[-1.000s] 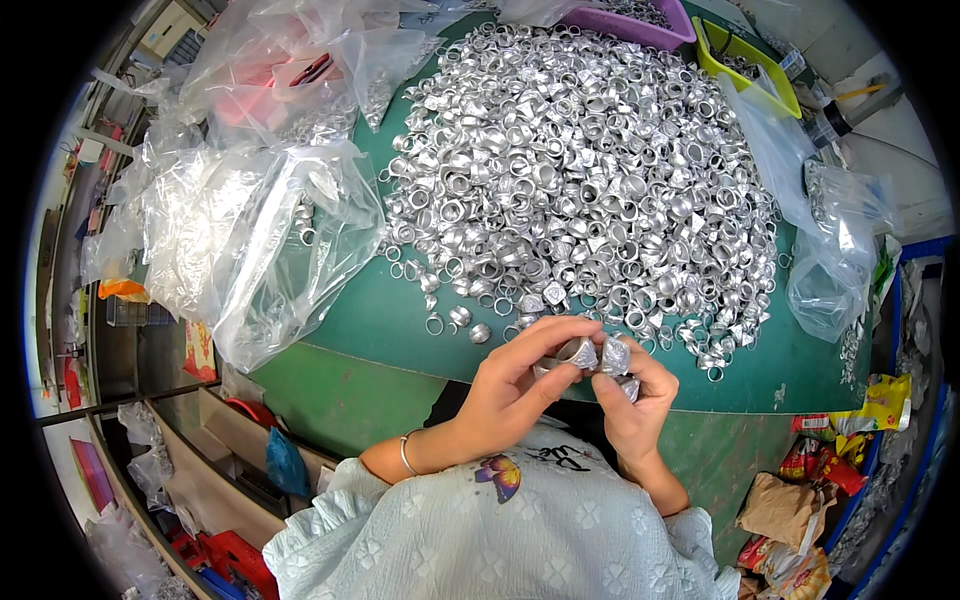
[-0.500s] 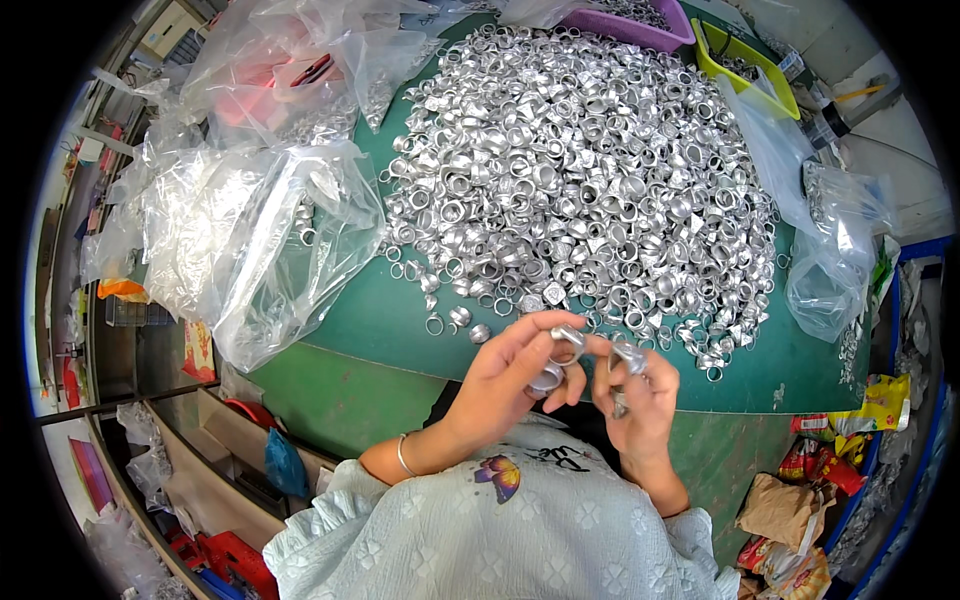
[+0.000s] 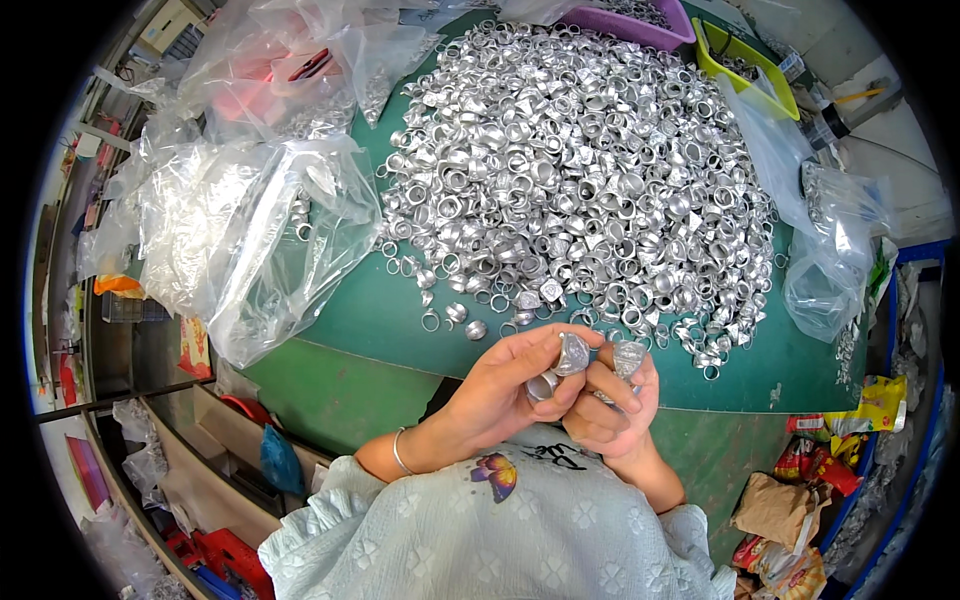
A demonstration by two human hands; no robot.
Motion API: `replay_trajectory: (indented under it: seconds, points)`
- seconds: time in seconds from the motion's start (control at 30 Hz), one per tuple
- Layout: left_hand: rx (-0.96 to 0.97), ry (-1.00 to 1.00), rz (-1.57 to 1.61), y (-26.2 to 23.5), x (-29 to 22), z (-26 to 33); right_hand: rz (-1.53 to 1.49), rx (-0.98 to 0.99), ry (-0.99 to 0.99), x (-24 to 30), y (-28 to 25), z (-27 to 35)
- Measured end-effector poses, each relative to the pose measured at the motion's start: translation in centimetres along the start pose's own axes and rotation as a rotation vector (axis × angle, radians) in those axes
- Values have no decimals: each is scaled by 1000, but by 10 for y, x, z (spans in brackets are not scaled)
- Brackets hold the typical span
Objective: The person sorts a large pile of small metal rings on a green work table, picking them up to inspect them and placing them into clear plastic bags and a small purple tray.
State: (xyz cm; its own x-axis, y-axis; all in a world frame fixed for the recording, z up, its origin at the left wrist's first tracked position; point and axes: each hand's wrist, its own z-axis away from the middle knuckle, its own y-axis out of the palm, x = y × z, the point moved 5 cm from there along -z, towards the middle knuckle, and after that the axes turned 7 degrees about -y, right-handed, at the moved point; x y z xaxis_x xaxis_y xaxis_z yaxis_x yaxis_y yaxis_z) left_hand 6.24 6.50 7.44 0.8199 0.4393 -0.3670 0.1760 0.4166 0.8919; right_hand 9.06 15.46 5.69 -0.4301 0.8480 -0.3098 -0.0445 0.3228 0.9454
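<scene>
The left fingers [image 3: 532, 364] are closed on two metal rings: an upper ring [image 3: 572, 356] pinched near the fingertips, its wedge-shaped face up, and a lower ring [image 3: 541, 386] tucked against the curled fingers, its round hoop showing. The right fingers [image 3: 602, 413] are bent and grip one textured ring [image 3: 628, 358]; a further bit of metal just below it is too hidden to tell. Both sets of fingers touch, in front of the bench [image 3: 340, 325] edge.

Just beyond the fingers lies one broad heap of rings [image 3: 580, 170], too many to count, silver-grey, some smooth bands, others with squared or patterned heads. Three loose pieces [image 3: 476, 330] sit nearest, left of the fingertips.

The heap stands between the fingers and two plastic trays at the far right, one purple tray [image 3: 640, 34] and one lime tray [image 3: 708, 62]. Well left of the fingers, a crumpled clear bag [image 3: 290, 260] spreads over the green bench; another see-through bag [image 3: 825, 290] slumps to their right.
</scene>
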Motion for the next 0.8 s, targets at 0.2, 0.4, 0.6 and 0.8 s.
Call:
replay_trajectory:
  seconds: [0.2,0.4,0.6,0.8]
  points:
    - [13,-17,-11,0,1,-1,-59,-26,3,-1,1,1]
    - [22,-33,20,-1,2,-3,-88,-45,7,-1,0,0]
    - [125,-16,90,-3,3,-5,-82,-60,16,0,0,1]
    - [105,-25,113,-4,3,-7,-71,-78,22,2,-1,2]
